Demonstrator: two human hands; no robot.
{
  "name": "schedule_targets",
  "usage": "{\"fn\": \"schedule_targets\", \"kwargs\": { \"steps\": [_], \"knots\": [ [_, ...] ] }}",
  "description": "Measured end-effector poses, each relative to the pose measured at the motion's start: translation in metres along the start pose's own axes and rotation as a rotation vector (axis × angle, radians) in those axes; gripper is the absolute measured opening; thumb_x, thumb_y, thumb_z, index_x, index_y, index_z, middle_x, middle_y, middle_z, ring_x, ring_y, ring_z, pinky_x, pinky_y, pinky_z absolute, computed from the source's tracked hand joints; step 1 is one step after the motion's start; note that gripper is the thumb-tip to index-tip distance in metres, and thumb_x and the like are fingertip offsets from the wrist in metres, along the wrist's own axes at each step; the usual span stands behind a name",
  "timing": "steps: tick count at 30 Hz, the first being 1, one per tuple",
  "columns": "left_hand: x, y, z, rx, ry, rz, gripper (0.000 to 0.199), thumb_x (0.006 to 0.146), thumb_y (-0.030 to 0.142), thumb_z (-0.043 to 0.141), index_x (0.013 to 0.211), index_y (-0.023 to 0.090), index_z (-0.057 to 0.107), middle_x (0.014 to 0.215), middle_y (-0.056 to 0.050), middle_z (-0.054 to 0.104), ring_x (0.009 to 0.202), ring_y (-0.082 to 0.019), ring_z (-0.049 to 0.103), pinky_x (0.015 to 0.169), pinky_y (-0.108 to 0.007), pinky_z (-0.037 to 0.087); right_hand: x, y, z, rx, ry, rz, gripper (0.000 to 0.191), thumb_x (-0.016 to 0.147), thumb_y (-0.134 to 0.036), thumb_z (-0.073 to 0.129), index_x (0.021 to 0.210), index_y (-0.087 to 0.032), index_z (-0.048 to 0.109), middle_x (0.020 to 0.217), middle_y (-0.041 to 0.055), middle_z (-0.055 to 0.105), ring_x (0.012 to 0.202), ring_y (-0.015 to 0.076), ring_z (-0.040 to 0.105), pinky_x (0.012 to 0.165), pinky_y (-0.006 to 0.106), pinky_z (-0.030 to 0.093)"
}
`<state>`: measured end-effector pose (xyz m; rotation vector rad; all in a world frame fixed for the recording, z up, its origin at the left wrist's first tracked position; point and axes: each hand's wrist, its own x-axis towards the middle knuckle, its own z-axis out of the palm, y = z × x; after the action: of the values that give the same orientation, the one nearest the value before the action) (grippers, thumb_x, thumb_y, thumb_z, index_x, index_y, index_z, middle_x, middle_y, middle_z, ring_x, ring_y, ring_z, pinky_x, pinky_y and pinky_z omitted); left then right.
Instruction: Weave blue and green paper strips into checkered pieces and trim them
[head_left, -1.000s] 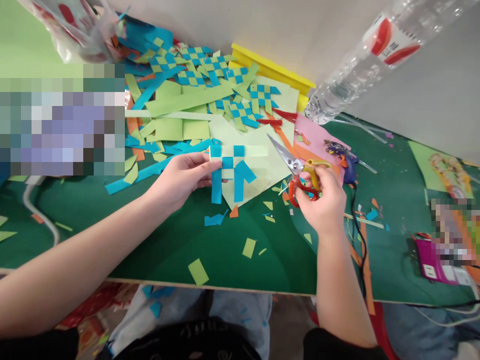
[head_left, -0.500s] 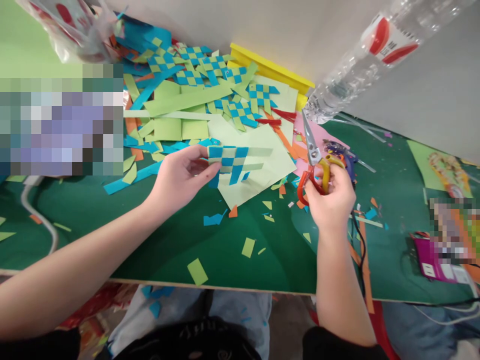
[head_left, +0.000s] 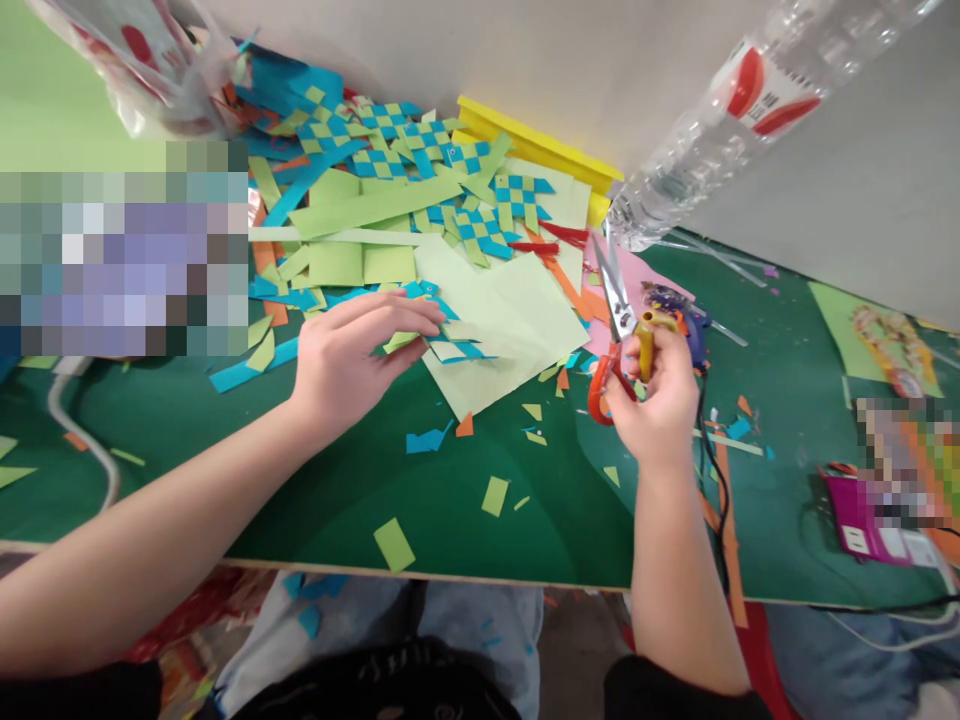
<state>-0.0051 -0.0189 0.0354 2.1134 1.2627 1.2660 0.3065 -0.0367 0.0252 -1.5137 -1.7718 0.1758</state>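
My left hand (head_left: 360, 355) is closed, thumb below and fingers above, on a woven paper piece (head_left: 459, 343) of blue and light green strips. The piece is tipped nearly edge-on, with loose strip ends pointing right; my fingers cover its left part. Below it lies a pale green paper sheet (head_left: 517, 310). In my right hand (head_left: 661, 400) are scissors (head_left: 616, 290) with red and yellow handles. Their blades point up and away, slightly apart, clear of the woven piece.
Several blue-green woven paper fish (head_left: 480, 228) and loose strips are heaped at the back. A yellow plastic holder (head_left: 540, 145) and a clear bottle (head_left: 675, 180) stand by the wall. Paper scraps (head_left: 394, 543) dot the green table (head_left: 315, 500). A black cord (head_left: 724, 480) runs at right.
My left hand has turned the woven piece from facing me to nearly edge-on. The scissors' blades have parted a little, and my right hand has shifted slightly left.
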Motion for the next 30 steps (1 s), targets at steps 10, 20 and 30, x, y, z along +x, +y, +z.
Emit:
{"fn": "schedule_targets", "kwargs": {
  "steps": [10, 20, 30],
  "knots": [
    [0.006, -0.015, -0.004, 0.329, 0.169, 0.287, 0.006, 0.081, 0.029, 0.068, 0.079, 0.034, 0.071, 0.091, 0.0, 0.069, 0.09, -0.02, 0.058, 0.086, -0.048, 0.046, 0.003, -0.02, -0.005, -0.009, -0.298, -0.126, 0.05, 0.07, -0.03, 0.07, 0.115, -0.021, 0.049, 0.112, 0.0102, 0.055, 0.098, 0.0245, 0.057, 0.076, 0.04, 0.053],
    [0.002, -0.021, -0.003, 0.365, 0.16, 0.48, 0.016, 0.078, 0.025, 0.072, 0.081, 0.04, 0.071, 0.081, 0.007, 0.072, 0.084, -0.017, 0.058, 0.096, -0.047, 0.034, 0.001, -0.018, -0.003, -0.113, -0.313, -0.142, 0.048, 0.073, -0.03, 0.067, 0.116, -0.022, 0.05, 0.11, 0.0091, 0.058, 0.101, 0.0265, 0.058, 0.08, 0.044, 0.053],
    [-0.002, -0.015, -0.003, 0.236, 0.009, 0.143, 0.008, 0.072, 0.037, 0.074, 0.065, 0.038, 0.071, 0.069, 0.005, 0.071, 0.08, -0.022, 0.062, 0.107, -0.057, 0.022, -0.001, -0.02, 0.0, -0.149, -0.322, -0.145, 0.048, 0.073, -0.032, 0.066, 0.117, -0.022, 0.051, 0.112, 0.0109, 0.058, 0.109, 0.0295, 0.057, 0.084, 0.047, 0.053]
  ]
}}
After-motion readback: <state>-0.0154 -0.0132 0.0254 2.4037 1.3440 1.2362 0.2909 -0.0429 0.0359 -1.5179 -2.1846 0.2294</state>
